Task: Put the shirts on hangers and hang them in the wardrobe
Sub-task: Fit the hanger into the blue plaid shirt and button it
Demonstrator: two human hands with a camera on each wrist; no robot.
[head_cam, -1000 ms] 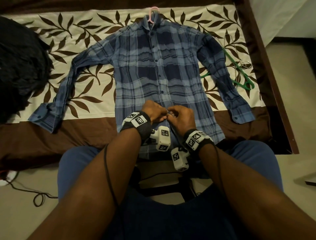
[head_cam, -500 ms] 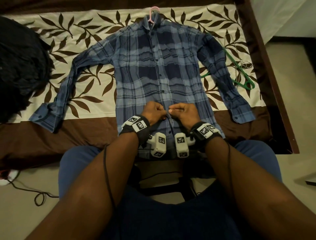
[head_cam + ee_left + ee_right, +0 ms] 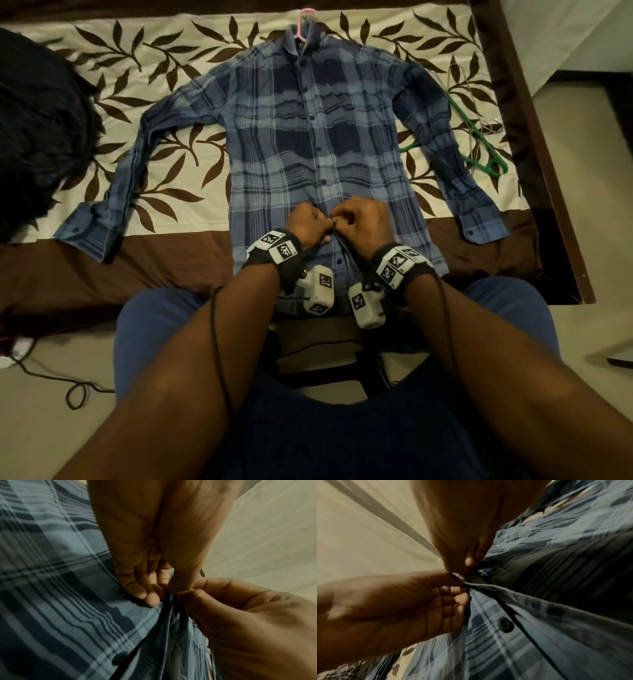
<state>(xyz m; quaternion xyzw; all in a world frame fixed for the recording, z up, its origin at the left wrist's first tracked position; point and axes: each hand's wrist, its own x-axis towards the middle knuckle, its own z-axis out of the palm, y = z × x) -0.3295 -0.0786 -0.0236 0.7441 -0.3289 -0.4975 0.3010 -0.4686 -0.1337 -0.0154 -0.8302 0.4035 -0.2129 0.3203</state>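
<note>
A blue plaid shirt (image 3: 318, 137) lies flat on the bed, face up, sleeves spread. A pink hanger (image 3: 306, 17) pokes out of its collar. My left hand (image 3: 308, 224) and right hand (image 3: 363, 222) meet at the button strip low on the shirt front. Each pinches an edge of the placket between thumb and fingers, as in the left wrist view (image 3: 149, 588) and the right wrist view (image 3: 469, 561). One dark button (image 3: 505, 624) sits open just below the pinch. A green hanger (image 3: 479, 144) lies under the shirt's right sleeve.
A heap of dark clothing (image 3: 37, 130) sits at the bed's left. The bed's dark wooden frame (image 3: 534, 154) runs along the right. Thin wire hangers (image 3: 486, 120) lie with the green one. A black cable (image 3: 68, 387) trails on the floor at left.
Both hands have shifted slightly up the button strip and closer together. The shirt stays where it was.
</note>
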